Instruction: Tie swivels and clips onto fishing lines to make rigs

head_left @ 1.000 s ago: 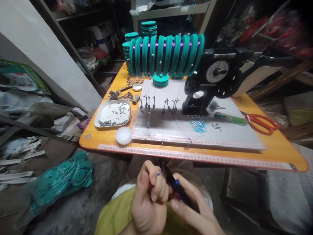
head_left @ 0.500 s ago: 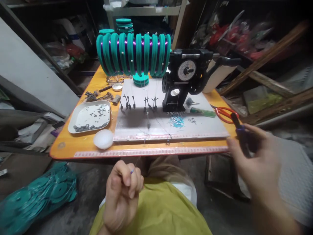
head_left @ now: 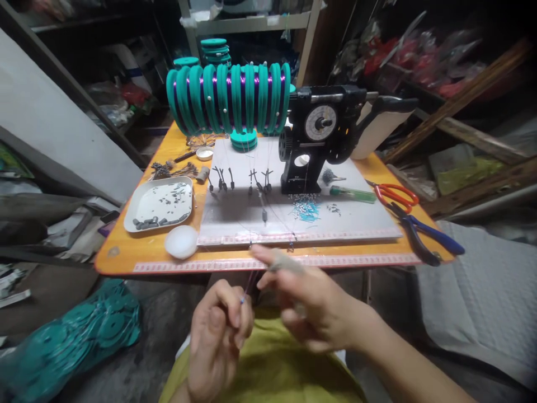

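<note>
My left hand (head_left: 222, 330) is closed in front of the table edge, pinching a thin fishing line with a tiny blue piece (head_left: 242, 300) on it. Right beside it, my right hand (head_left: 310, 302) is blurred, its index finger stretched out and the others loosely bent; nothing shows in its grasp. The line runs up from my left fingers toward the board (head_left: 235, 221). Pliers (head_left: 428, 232) with dark blue handles lie at the table's right corner, jaws apart from both hands. Above the board hangs a row of teal foam spools (head_left: 229, 98) wound with purple line.
A black winding device (head_left: 308, 140) stands behind. On the left are a white tray (head_left: 130, 210) of grey pieces and a white bowl (head_left: 181, 242). Red-handled scissors (head_left: 396, 196), a green tube (head_left: 354, 194) and blue-white bits (head_left: 306, 208) lie right. A teal bag (head_left: 84, 330) rests on the floor.
My right hand has let go of the pliers at the table's right corner and moved left to beside my left hand. My left hand keeps its pinch on the line.
</note>
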`<state>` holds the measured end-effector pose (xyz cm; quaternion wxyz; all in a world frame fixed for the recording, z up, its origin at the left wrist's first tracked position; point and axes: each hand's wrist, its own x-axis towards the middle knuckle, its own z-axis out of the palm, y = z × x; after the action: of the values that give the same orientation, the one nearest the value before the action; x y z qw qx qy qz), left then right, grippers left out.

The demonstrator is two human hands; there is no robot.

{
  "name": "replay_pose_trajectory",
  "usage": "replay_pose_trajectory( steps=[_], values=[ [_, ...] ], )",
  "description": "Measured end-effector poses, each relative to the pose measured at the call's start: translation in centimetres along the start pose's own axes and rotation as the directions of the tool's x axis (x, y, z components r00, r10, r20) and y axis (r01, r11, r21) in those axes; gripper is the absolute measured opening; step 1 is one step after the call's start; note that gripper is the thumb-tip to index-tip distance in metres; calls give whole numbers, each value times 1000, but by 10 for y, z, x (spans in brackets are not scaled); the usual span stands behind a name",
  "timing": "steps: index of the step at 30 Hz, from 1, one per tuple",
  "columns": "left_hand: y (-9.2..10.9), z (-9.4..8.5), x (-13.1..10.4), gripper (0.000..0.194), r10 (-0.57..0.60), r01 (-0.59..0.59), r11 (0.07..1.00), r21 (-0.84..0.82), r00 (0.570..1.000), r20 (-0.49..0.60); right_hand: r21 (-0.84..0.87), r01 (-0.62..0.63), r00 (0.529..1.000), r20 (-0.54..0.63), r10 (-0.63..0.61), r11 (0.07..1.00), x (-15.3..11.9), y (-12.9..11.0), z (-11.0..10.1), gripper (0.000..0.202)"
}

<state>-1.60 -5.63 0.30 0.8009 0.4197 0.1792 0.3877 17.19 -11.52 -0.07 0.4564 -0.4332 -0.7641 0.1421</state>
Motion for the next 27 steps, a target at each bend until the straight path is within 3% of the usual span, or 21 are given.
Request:
replay_pose_trajectory(
  steps=[2, 4, 6, 8, 9, 10, 11, 13, 15, 17, 19, 21, 23, 24, 27],
  values=[
    [7, 2, 0, 39, -20, 19, 999, 30, 999, 36, 39, -95, 987, 133, 89, 995, 19, -5, 8, 84],
    [12, 3, 3, 39, 6, -8, 999, 42, 999, 45, 160, -249, 963, 143, 228, 955, 27, -8, 11, 67],
    [11, 3, 7, 39, 55, -57, 996, 66, 998, 38, 510, -350, 933, 117, 340, 786, 30, -13, 15, 49],
    [5, 4, 11, 40, 138, -144, 978, 152, 989, 44, 802, -299, 883, 25, 469, 518, 31, -18, 24, 45],
    [2, 4, 12, 40, 203, -213, 951, 223, 977, 68, 850, -252, 848, -36, 528, 462, 32, -20, 29, 44],
    [0, 4, 12, 41, 271, -290, 908, 302, 957, 104, 835, -234, 825, -101, 556, 498, 34, -20, 33, 42],
    [1, 4, 13, 42, 334, -365, 852, 377, 931, 147, 756, -246, 827, -163, 538, 607, 35, -20, 37, 41],
    [8, 4, 14, 42, 394, -452, 737, 502, 891, 223, 457, -259, 904, -196, 380, 851, 37, -18, 38, 48],
    [21, 5, 18, 42, 364, -418, 704, 575, 907, 213, 229, -186, 967, -130, 219, 955, 38, -16, 33, 57],
    [33, 7, 25, 46, 286, -302, 790, 534, 951, 115, 270, -146, 980, -90, 176, 952, 40, -17, 26, 53],
    [38, 14, 34, 52, 155, -144, 940, 310, 988, -10, 531, -192, 951, -106, 289, 826, 44, -22, 23, 37],
    [35, 23, 43, 52, 2, -5, 1000, -28, 996, -95, 814, -176, 872, -131, 471, 553, 50, -27, 27, 21],
    [28, 32, 49, 49, -108, 62, 949, -308, 985, -135, 956, -75, 762, -129, 634, 285, 55, -30, 36, 17],
    [24, 36, 50, 49, -136, 67, 913, -402, 980, -146, 978, -29, 720, -122, 683, 205, 56, -30, 41, 18],
    [16, 37, 50, 51, -127, 17, 851, -524, 976, -175, 993, -6, 661, -86, 745, 120, 56, -26, 47, 22]
  ],
)
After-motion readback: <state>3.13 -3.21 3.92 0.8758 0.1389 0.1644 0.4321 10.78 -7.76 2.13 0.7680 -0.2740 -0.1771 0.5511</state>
